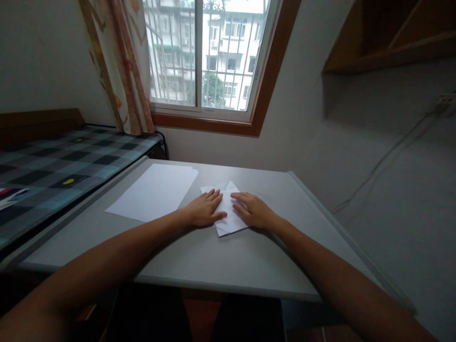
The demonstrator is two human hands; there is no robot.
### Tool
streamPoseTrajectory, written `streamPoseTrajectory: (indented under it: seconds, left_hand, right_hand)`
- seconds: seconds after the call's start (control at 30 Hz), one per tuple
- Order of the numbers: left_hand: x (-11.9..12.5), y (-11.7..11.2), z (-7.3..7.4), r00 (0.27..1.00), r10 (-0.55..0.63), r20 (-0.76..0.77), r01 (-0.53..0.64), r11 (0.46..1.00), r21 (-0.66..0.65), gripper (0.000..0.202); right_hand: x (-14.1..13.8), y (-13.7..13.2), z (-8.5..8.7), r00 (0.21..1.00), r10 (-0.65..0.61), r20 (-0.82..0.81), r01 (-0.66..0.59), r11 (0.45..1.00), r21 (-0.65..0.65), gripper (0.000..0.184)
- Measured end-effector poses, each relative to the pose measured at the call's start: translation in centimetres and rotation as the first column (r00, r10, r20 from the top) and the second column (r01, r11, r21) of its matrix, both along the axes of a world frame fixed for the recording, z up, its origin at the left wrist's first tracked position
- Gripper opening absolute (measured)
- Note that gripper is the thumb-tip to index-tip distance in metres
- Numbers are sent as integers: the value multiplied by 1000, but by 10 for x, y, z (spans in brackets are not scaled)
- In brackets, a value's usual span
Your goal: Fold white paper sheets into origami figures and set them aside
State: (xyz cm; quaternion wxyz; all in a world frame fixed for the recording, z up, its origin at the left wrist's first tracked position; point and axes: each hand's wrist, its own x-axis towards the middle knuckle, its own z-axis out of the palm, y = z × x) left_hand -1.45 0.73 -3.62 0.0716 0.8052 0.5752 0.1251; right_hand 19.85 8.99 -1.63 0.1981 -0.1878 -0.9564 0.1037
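A folded white paper (228, 211) lies on the grey table (213, 256), near its middle. My left hand (204, 209) rests flat on the paper's left part, fingers stretched out and pressing down. My right hand (254, 210) lies on the paper's right part, fingers extended and slightly curled toward the centre. Two pointed flaps of the paper stick out beyond my fingertips. Neither hand grips anything; both press on the sheet.
A stack of flat white sheets (155, 191) lies to the left on the table. A bed with a checked cover (60, 166) borders the table's left side. Window (208, 54) and curtain (121, 66) stand behind; a wall and wooden shelf (388, 38) are on the right.
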Motion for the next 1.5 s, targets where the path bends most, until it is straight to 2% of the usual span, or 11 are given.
streamPoseTrajectory:
  seconds: [0.13,0.3,0.37,0.53,0.67,0.8,0.93,1.17,1.5]
  left_hand:
    - [-3,1,-3,996,-70,-51,67,997,-48,89]
    - [-2,3,-1,991,-126,-48,123,990,-75,91]
    - [-3,3,-2,991,-128,-40,125,990,-70,90]
    - [-4,4,-4,990,-127,-52,124,990,-68,90]
    - [-4,4,-3,988,-133,-82,126,989,-80,93]
    - [-5,4,-2,988,-134,-76,129,989,-71,93]
    - [-4,4,-2,991,-128,-49,124,989,-74,94]
    - [-14,6,-3,995,-102,-8,101,992,-78,99]
    - [-26,10,-9,987,-157,-29,153,983,-96,92]
  right_hand:
    - [-2,8,-6,1000,-12,27,11,999,46,54]
    - [-1,20,-16,968,3,249,4,1000,-26,64]
    - [4,27,-19,958,-9,287,21,999,-36,68]
    - [12,48,-15,950,-78,302,82,997,2,74]
    - [-1,54,-10,963,-1,270,-14,999,51,72]
    - [-6,54,-14,953,106,283,-107,994,-12,74]
    - [5,56,-17,958,85,276,-78,996,-33,78]
    - [18,50,-8,957,103,273,-78,992,-101,91]
    - [20,44,-3,965,97,244,-64,988,-140,87]
